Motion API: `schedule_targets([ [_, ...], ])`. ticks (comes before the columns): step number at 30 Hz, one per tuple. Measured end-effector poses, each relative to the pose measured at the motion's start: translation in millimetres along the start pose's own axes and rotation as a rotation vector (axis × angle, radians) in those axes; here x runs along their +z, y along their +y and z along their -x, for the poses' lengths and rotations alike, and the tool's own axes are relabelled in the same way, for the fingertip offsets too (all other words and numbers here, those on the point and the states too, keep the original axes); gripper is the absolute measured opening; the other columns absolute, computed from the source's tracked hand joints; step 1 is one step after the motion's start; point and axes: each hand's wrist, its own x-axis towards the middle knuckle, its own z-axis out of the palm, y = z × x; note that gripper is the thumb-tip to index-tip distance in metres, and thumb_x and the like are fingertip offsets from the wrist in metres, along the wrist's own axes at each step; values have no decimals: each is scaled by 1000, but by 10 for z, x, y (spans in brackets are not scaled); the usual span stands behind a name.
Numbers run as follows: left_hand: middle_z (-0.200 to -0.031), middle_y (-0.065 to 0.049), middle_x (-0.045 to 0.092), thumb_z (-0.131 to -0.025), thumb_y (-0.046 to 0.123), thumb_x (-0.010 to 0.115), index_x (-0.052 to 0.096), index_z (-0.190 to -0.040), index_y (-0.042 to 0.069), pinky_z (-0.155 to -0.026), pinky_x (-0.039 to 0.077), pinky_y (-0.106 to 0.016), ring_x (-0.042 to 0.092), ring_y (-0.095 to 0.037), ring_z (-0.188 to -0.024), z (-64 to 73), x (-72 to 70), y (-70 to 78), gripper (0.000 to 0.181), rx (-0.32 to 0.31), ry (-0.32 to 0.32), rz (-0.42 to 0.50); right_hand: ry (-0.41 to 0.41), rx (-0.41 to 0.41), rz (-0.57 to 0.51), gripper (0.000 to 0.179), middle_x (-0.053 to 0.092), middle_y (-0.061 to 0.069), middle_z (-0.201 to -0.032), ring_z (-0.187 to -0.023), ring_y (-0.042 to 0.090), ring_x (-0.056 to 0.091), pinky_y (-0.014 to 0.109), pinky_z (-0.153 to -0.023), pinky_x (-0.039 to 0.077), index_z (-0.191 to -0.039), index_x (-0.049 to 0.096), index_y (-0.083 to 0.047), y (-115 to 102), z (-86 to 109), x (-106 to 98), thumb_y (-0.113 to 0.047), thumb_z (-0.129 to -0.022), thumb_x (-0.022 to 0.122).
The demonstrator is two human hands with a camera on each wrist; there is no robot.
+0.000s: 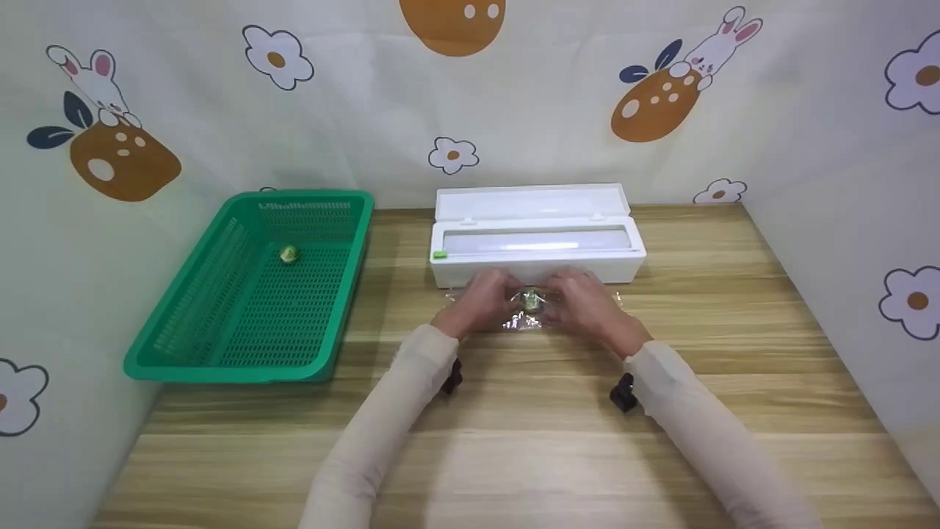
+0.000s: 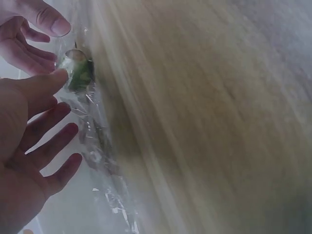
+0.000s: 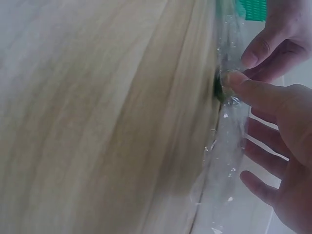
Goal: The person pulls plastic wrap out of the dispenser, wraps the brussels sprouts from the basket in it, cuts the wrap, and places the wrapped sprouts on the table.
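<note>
A small green-and-white Brussels sprout (image 1: 532,300) lies in a sheet of clear cling film (image 1: 523,322) on the table, just in front of a white film box (image 1: 540,272). To its left, my left hand (image 1: 485,297) pinches the film, its thumb against the sprout (image 2: 78,73) and the other fingers spread. My right hand (image 1: 584,301) holds the film from the other side. In the right wrist view the right thumb (image 3: 237,79) is at the sprout, which it partly covers, while the remaining fingers fan out behind the film.
A green plastic basket (image 1: 341,294) stands at the left with another sprout (image 1: 289,254) inside. The white box has its lid (image 1: 532,202) raised, showing a film roll (image 1: 536,241) and a green slider (image 1: 440,255). Printed cloth (image 1: 352,110) encloses the wooden table (image 1: 529,441).
</note>
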Motion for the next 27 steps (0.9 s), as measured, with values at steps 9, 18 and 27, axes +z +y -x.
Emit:
schedule_targets([
  [9, -88, -7, 76, -77, 14, 85, 75, -91, 7, -78, 55, -34, 64, -20, -79, -41, 113, -86, 18, 69, -3, 1, 48, 16, 15, 34, 75, 6, -116, -116, 31, 64, 56, -101, 41, -112, 74, -16, 5, -58, 127, -19, -79, 82],
  [18, -77, -9, 72, -78, 12, 82, 74, -82, 5, -72, 50, -40, 54, -19, -70, -79, 177, -34, 12, 35, 53, -95, 61, 106, -44, 30, 77, 5, -104, -102, 28, 67, 51, -99, 38, -105, 75, -11, 0, -92, 156, -19, -78, 84],
  [27, -74, -14, 72, -78, 14, 82, 72, -76, 3, -77, 51, -44, 63, -32, -77, -79, 163, 10, 15, 42, 62, -196, 25, 149, -66, 29, 77, 3, -96, -95, 26, 69, 50, -100, 38, -100, 73, -12, -18, -116, 150, -19, -75, 86],
])
